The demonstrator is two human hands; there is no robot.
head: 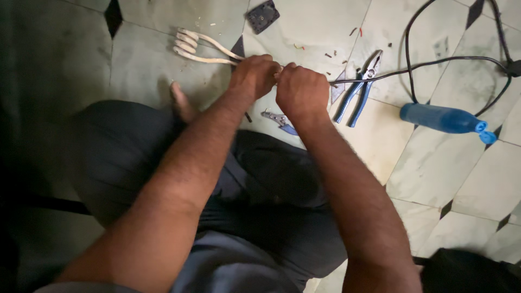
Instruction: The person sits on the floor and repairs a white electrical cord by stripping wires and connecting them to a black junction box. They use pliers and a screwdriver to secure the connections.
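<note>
— Kneeling on the tiled floor (467, 179), the person had both hands bunched together just above the knees. What were they on?

— The left hand (252, 76) was curled shut around the straight legs of a pale heating coil (191, 48), whose looped end lay on the tile off to the left. Holding it by the legs kept the loops flat and out of the way.

— And the other hand?

— The right hand (301, 89) was closed too, fingers folded under, right against the left. A black cable (434, 64) ran out from beneath it toward the right and looped away across the floor. I judged it was pinching the cable's end where it met the coil's legs, but the knuckles hid the joint itself, so I could not say exactly what the fingertips gripped.

— Anything set down close by?

— Blue-handled pliers (359, 89) lay just right of the right hand, jaws pointing away and the cable crossing over them; near enough to grab without shifting. A smaller metal tool with a blue grip (279, 120) sat between the hands and the knees. A blue cylindrical handle piece (442, 118) lay further right, beside the cable's loop.

— And up top?

— A dark square plate (262, 15) sat well apart, beyond the coil. Small scraps of stripped sheath (332, 54) were scattered on the tile near the hands.
</note>
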